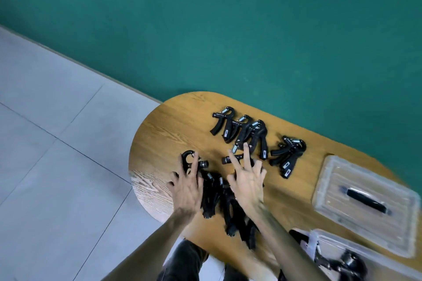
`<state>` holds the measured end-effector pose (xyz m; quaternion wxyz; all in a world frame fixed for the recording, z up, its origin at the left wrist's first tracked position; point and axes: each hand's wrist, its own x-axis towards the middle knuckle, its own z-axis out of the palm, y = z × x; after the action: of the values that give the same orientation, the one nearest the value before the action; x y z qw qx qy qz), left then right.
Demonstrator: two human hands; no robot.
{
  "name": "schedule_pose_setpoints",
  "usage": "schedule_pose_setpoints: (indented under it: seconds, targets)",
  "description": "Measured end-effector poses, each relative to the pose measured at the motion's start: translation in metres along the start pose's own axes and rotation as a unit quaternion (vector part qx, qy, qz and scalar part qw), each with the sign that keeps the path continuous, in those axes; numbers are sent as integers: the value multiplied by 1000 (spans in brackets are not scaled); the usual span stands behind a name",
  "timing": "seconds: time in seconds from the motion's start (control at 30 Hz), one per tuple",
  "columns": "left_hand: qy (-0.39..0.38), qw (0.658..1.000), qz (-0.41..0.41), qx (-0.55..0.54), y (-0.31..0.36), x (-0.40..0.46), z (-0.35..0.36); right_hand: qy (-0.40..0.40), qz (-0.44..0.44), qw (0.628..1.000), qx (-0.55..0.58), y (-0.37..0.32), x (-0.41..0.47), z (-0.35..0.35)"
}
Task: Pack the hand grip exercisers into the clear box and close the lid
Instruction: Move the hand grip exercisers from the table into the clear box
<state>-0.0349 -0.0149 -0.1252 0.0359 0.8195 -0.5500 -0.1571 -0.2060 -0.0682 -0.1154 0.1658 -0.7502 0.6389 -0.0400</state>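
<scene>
Several black hand grip exercisers with metal springs lie on the wooden table (pixel 159 143). A pile of them (pixel 219 203) sits near the front edge, between and under both hands. My left hand (pixel 187 187) rests with spread fingers on the exerciser at the pile's left end (pixel 189 157). My right hand (pixel 247 180) is spread over the pile's right side, its fingertips reaching another exerciser (pixel 237 157). A row of exercisers (pixel 239 130) lies further back, and a small group (pixel 287 155) lies to the right. The clear box (pixel 328 242) stands at the bottom right with exercisers (pixel 342 262) inside.
The clear lid (pixel 338 173) with its black handle lies flat on the table behind the box, at the right. The rounded table end drops off to a grey tiled floor (pixel 57 166) on the left. A green surface (pixel 228 29) lies beyond the table.
</scene>
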Motion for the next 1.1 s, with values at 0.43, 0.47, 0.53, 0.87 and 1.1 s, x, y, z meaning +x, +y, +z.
schedule_pose_setpoints:
  seconds: [0.43,0.47,0.53,0.87,1.1]
  targets:
    - [-12,988,150,28,187,-166,31,69,128,989,35,156,-179,-93]
    - [-19,986,162,38,198,-177,32,72,140,987,32,166,-189,-95]
    - [-31,979,193,57,218,-199,35,78,161,983,32,189,-212,-100]
    - [-87,956,279,39,264,-265,78,57,278,957,53,266,-309,-78]
    - [-149,945,284,69,268,-290,107,30,316,945,80,285,-333,-48]
